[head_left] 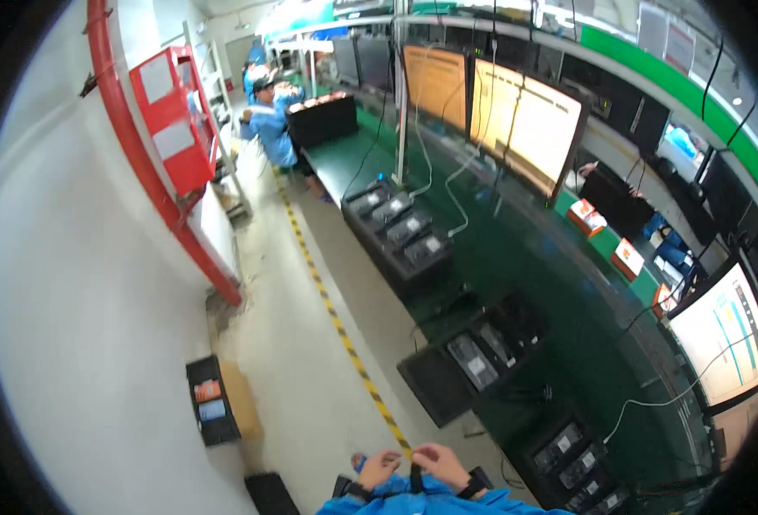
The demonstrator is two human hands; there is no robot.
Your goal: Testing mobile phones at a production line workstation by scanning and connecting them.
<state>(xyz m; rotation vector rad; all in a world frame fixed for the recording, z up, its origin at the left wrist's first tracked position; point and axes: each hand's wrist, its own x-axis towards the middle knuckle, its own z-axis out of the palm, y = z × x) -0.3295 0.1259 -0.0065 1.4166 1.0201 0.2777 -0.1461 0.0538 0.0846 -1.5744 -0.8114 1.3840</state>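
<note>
Both my hands are at the lower edge of the head view, close together in front of my blue garment [435, 502]. My left hand [381, 469] has its fingers curled and pressed together. My right hand [444, 466] is just beside it, with thumb and fingers in a pinch. Whatever they hold is too small or hidden to make out. A short black strap [416, 479] hangs between the hands against the garment. Dark bands [477, 483] circle both wrists.
To my right runs a long green bench [516, 249] with black trays [405, 270] of dark flat devices, cables and lit monitors [525, 120]. A yellow-black floor line [332, 318] marks the aisle. Left are a red cabinet [173, 120] and a black bin [212, 399]. People in blue [272, 133] sit farther off.
</note>
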